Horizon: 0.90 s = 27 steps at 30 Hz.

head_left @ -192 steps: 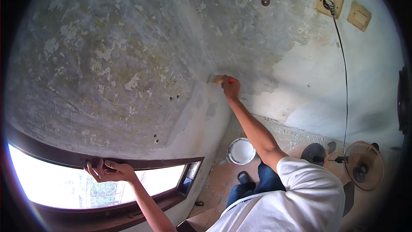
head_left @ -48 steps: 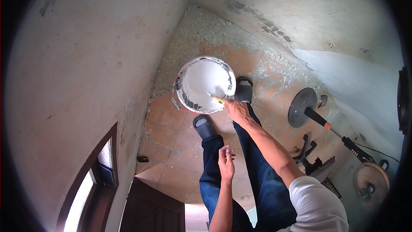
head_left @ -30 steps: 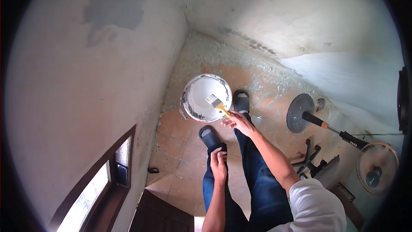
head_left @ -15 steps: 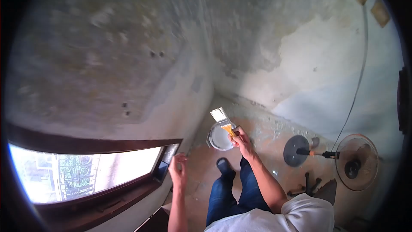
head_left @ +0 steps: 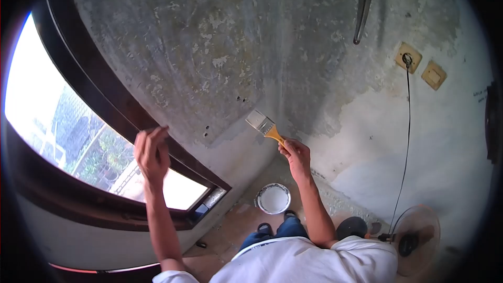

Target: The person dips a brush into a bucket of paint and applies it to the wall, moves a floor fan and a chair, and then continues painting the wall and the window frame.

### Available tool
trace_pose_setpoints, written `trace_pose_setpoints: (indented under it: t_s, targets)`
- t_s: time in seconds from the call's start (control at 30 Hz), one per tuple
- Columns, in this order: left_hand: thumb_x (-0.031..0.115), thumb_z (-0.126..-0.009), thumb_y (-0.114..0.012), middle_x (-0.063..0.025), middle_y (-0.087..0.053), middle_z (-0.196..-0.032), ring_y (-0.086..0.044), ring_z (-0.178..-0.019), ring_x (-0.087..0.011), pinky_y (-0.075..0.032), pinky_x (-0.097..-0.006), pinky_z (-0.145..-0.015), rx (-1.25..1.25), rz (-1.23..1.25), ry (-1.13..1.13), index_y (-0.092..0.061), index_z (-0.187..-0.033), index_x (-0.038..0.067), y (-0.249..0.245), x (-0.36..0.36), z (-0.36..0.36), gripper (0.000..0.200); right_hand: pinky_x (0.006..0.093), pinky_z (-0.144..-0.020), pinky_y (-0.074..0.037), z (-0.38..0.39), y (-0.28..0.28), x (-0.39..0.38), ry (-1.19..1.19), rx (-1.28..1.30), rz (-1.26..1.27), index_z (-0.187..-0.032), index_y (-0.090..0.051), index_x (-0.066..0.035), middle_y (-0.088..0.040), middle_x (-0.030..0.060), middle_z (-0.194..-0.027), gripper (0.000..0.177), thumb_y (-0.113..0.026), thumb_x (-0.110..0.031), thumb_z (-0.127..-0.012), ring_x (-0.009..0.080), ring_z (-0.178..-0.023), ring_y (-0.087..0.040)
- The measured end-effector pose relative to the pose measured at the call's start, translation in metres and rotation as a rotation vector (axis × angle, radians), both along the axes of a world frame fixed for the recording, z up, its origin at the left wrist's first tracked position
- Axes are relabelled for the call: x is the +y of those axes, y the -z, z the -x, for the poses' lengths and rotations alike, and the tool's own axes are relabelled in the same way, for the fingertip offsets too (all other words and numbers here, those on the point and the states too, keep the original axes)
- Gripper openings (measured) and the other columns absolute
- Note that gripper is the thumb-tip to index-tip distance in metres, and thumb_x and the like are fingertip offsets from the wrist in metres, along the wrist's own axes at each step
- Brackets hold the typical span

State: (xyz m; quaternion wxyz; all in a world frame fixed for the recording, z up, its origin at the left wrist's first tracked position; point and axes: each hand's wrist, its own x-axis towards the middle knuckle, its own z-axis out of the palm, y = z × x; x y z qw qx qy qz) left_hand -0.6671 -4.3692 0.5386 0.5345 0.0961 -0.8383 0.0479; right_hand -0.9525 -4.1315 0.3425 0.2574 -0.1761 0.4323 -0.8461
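Note:
My right hand [head_left: 296, 156] grips the orange handle of a flat paintbrush [head_left: 263, 126], whose bristles carry white paint and point up toward the stained, peeling wall [head_left: 251, 47]. The brush is raised in front of the wall corner; I cannot tell whether it touches. My left hand [head_left: 151, 152] is lifted with fingers loosely curled, reaching the dark window frame [head_left: 126, 110] and holding nothing. A bucket of white paint [head_left: 273, 198] stands on the floor below, beside my feet.
A bright window [head_left: 57, 126] fills the left. A standing fan [head_left: 414, 238] sits at lower right, its cord [head_left: 406, 141] running up to a wall socket [head_left: 407, 56] next to a switch [head_left: 434, 75]. A dark bar [head_left: 363, 5] hangs at the top.
The brush went from the wall down into the bucket and has come back up loaded with paint. My view swung up from the floor. My left hand rose from my knee to the window frame.

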Motion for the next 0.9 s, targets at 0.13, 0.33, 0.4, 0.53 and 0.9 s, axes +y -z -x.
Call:
trace_pose_setpoints:
  t_s: [0.13, 0.33, 0.4, 0.53, 0.9]
  targets:
    - [-0.010, -0.077, -0.063, -0.0131, -0.070, -0.103, -0.067, -0.093, -0.0310, -0.052, -0.0431, -0.082, -0.093, 0.213, -0.154, -0.073, -0.111, 0.004, -0.058, -0.009, 0.016, 0.038, 0.0314, -0.097, -0.062, 0.036, 0.017, -0.003, 0.119, -0.171, 0.045, -0.115, -0.074, 0.008, -0.074, 0.0107, -0.106, 0.021, -0.075, -0.007, -0.099, 0.0197, -0.097, -0.073]
    - [-0.003, -0.080, -0.069, -0.0062, -0.069, -0.119, -0.064, -0.111, -0.0285, -0.047, -0.0444, -0.101, -0.109, 0.430, -0.350, -0.075, -0.114, 0.012, -0.096, -0.035, 0.051, 0.037, 0.0330, -0.099, -0.062, 0.088, 0.027, -0.011, 0.288, 0.046, 0.000, -0.121, -0.072, 0.008, -0.072, 0.0103, -0.108, 0.027, -0.072, -0.011, -0.103, 0.0199, -0.097, -0.073]
    - [0.004, -0.080, -0.072, -0.0024, -0.068, -0.128, -0.060, -0.122, -0.0269, -0.040, -0.0446, -0.110, -0.084, 0.435, -0.470, -0.075, -0.116, 0.017, -0.092, -0.047, 0.058, 0.038, 0.0331, -0.100, -0.061, 0.107, 0.035, -0.017, 0.245, 0.089, -0.034, -0.123, -0.072, 0.008, -0.073, 0.0106, -0.109, 0.027, -0.071, -0.011, -0.104, 0.0203, -0.099, -0.073]
    - [0.010, -0.080, -0.074, -0.0022, -0.068, -0.131, -0.059, -0.124, -0.0262, -0.037, -0.0459, -0.113, -0.094, 0.439, -0.522, -0.076, -0.117, 0.018, -0.083, -0.053, 0.055, 0.038, 0.0349, -0.099, -0.060, 0.132, 0.045, -0.046, 0.215, 0.290, 0.027, -0.127, -0.071, 0.007, -0.073, 0.0124, -0.114, 0.028, -0.067, -0.011, -0.106, 0.0204, -0.105, -0.072]
    - [0.006, -0.079, -0.070, -0.0053, -0.074, -0.117, -0.065, -0.116, -0.0258, -0.041, -0.0416, -0.105, -0.067, 0.534, -0.495, -0.078, -0.108, 0.013, -0.082, -0.057, 0.063, 0.031, 0.0335, -0.084, -0.059, 0.083, 0.080, -0.107, 0.191, 0.768, -0.211, -0.126, -0.075, -0.003, -0.079, 0.0150, -0.112, 0.031, -0.074, -0.005, -0.095, 0.0234, -0.096, -0.077]
